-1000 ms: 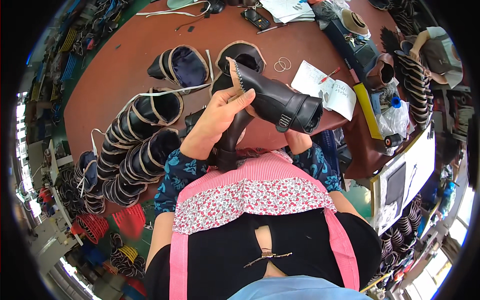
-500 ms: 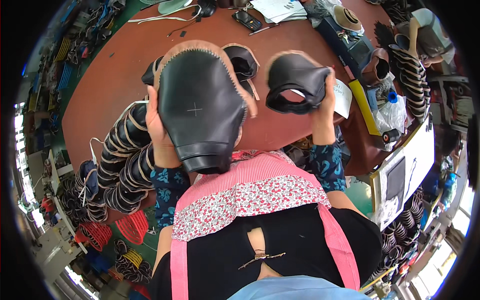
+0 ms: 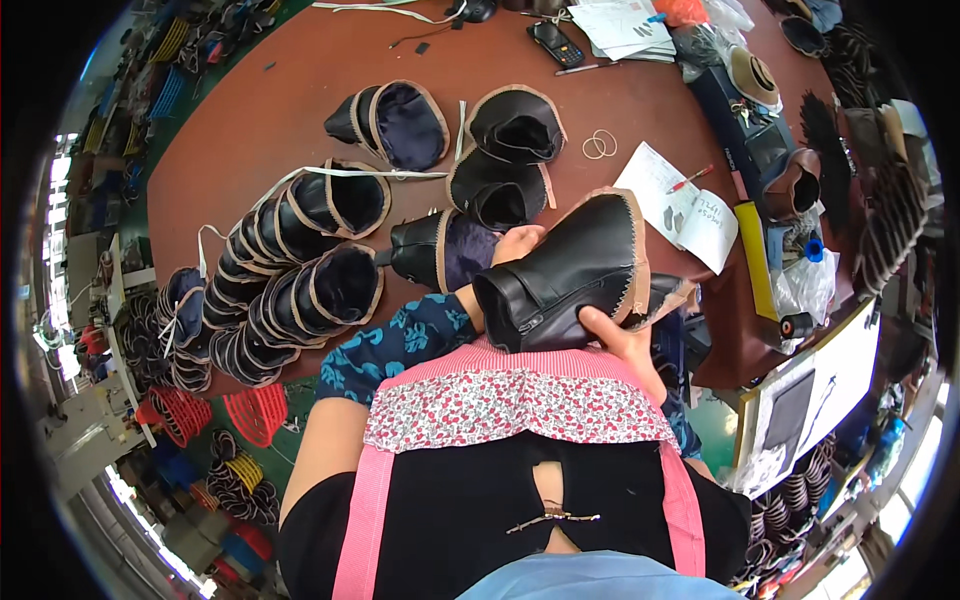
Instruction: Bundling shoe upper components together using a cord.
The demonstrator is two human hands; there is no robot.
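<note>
A black boot upper (image 3: pixel 570 265) with a zigzag-stitched tan edge and a side zip is tilted above the table's near edge. My right hand (image 3: pixel 630 345) is closed on its near side, thumb pressed by the zip. Part of a second black upper (image 3: pixel 668 297) shows behind it, against the same hand. At the far side, my left hand (image 3: pixel 520 243) curls round the first upper, its fingers largely hidden. Beside that hand lies an upper with dark blue furry lining (image 3: pixel 465 248). Just beyond are two more black uppers (image 3: pixel 515 125), (image 3: pixel 500 190).
Nested rows of uppers (image 3: pixel 320 290) fill the table's left side, with a lined pair (image 3: pixel 405 125) farther back. An open notebook (image 3: pixel 680 210) with a red pen and rubber bands (image 3: pixel 600 145) lie to the right. A handheld device (image 3: pixel 555 45) and papers (image 3: pixel 620 30) are at the back.
The large upper has turned onto its side and moved right, bringing the two uppers together. My left hand has crossed toward the middle; my right hand has come down and nearer.
</note>
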